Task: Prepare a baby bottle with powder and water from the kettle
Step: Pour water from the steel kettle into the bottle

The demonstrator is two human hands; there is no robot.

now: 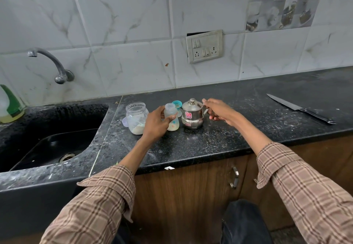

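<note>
1. The left hand [156, 124] was wrapped round the baby bottle [172, 118], thumb across its front, steadying it upright on the black counter [219, 140]. The bottle's neck was open, no teat on, and a pale layer sat in its lower part, which I took for powder already in.

2. The right hand [217, 110] was at the handle of the steel kettle [192, 114], fingers curled about it. The kettle stood on the counter with its lid on, just beside the bottle and between the two hands. Whether the grip had fully closed I could not tell for sure, but it read as a hold.

3. Just left of the left hand stood the open powder jar [136, 117], a little powder at its bottom. Behind the bottle, a teal cap [176, 104] lay on the counter.

4. So the step in hand looked like the pour. To do it well: lift the kettle by the handle without jerking, bring the spout right over the narrow bottle mouth, and tip slowly so the stream stays thin.

5. The left hand should grip low and firm. The bottle is light and would tip from any nudge by the spout.

6. The lid seemed loose-fitting, so a steep tilt could drop it. A gentle angle is safer.

7. Well off to the right of the right hand, a knife [299, 109] lay flat, out of the way.
</note>
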